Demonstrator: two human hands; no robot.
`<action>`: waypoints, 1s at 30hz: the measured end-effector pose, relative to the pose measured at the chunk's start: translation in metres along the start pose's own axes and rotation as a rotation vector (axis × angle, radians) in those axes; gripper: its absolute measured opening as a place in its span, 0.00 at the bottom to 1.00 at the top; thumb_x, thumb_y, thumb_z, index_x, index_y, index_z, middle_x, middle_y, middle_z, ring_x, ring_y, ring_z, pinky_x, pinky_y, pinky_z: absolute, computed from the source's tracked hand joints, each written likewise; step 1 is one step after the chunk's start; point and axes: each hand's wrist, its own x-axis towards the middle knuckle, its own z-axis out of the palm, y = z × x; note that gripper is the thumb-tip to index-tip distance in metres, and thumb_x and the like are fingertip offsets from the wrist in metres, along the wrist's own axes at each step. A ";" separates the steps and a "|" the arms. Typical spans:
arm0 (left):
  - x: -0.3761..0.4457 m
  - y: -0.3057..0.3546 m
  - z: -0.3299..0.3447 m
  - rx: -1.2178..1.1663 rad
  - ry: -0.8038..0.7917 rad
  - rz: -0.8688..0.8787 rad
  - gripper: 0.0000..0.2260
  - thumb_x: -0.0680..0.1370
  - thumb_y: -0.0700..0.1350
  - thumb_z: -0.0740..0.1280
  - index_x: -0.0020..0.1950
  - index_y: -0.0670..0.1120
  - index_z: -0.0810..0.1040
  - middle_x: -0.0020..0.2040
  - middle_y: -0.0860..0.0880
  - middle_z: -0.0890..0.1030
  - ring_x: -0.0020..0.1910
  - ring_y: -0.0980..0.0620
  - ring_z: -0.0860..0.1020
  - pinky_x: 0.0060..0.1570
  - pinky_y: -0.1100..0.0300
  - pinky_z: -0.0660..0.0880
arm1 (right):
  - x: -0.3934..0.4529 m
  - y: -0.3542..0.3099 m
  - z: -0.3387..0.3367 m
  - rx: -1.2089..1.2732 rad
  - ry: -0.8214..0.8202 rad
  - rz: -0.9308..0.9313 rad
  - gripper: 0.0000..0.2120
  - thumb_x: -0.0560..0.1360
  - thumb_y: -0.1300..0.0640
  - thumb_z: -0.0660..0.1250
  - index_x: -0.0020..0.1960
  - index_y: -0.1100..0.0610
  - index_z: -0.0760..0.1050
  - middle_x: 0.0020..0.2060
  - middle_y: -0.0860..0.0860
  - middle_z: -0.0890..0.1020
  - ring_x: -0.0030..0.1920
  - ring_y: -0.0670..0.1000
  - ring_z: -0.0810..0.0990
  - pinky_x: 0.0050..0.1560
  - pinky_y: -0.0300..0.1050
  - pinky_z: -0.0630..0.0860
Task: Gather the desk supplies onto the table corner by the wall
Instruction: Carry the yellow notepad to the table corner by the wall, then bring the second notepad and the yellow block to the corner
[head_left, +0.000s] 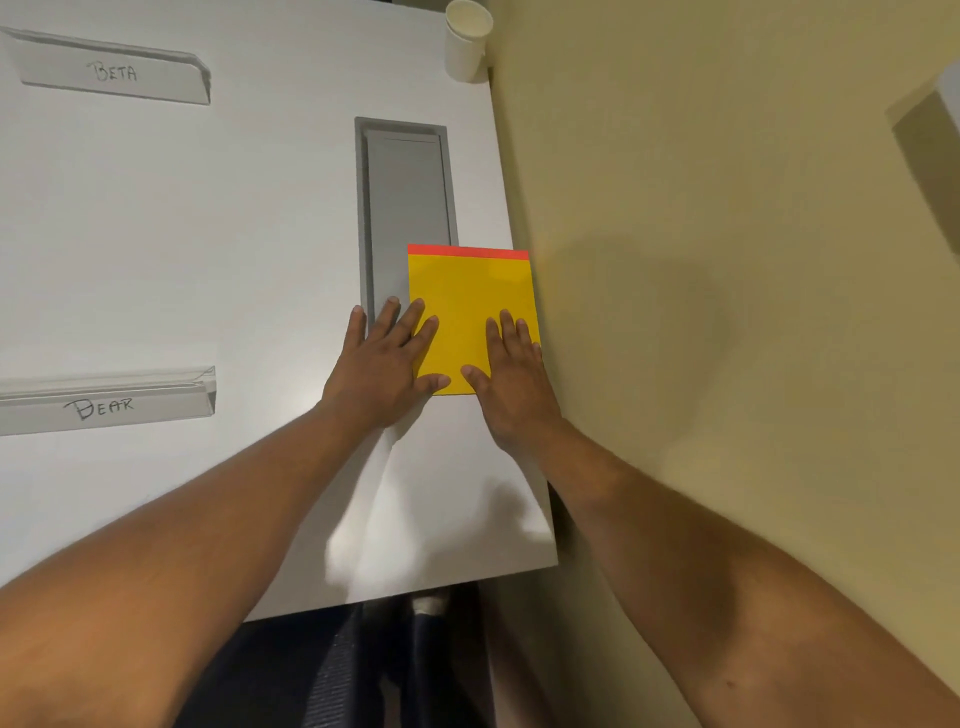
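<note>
**Both hands flat on yellow pad at wall-side table edge**

Grip: the left hand (382, 366) lies palm down with fingers straight and spread. Its 2 rightmost fingertips and the thumb tip rest on the left margin of the yellow notepad (470, 306); the other fingers lie on the table and over the near end of the grey hatch. Nothing is curled round or pinched. The right hand (511, 382) is also palm down, fingers straight and close together, pressing on the near right part of the pad, thumb pointing left across its near edge. Neither hand holds anything.

Pad: yellow sheet with a red-orange strip along its far edge. It lies flat on the white table (208, 249), its right side at the table's right edge, just beside the yellow-green wall (727, 260). Its far left corner overlaps the grey recessed hatch (405, 202), a long rectangle running near to far.

Further out: a white paper cup (467, 44) stands upright at the far right of the table, against the wall. On the left are 2 clear name holders, well apart: the far one (111, 70) reads "BETA", the near one (106, 402) reads "BEAR". Below the table's near edge, dark clothing (332, 670) shows.
</note>
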 end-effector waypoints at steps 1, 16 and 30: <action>0.003 0.000 -0.001 -0.008 0.015 0.010 0.41 0.79 0.74 0.39 0.87 0.52 0.48 0.88 0.48 0.45 0.86 0.41 0.44 0.81 0.34 0.40 | 0.003 0.002 -0.001 0.005 -0.001 0.001 0.35 0.86 0.40 0.53 0.85 0.54 0.44 0.84 0.51 0.41 0.84 0.54 0.38 0.81 0.54 0.40; 0.000 0.017 0.005 -0.060 0.020 -0.005 0.46 0.76 0.75 0.36 0.87 0.49 0.46 0.88 0.47 0.44 0.87 0.42 0.44 0.82 0.34 0.40 | 0.012 0.010 -0.015 -0.087 -0.109 0.037 0.34 0.86 0.48 0.57 0.85 0.55 0.44 0.84 0.54 0.41 0.84 0.57 0.40 0.83 0.58 0.47; -0.099 0.047 -0.061 0.064 0.385 0.070 0.31 0.88 0.58 0.51 0.86 0.40 0.55 0.87 0.40 0.54 0.86 0.40 0.51 0.81 0.33 0.54 | -0.095 -0.072 -0.056 -0.063 0.302 -0.170 0.32 0.82 0.57 0.65 0.82 0.61 0.59 0.83 0.59 0.58 0.83 0.61 0.53 0.81 0.62 0.55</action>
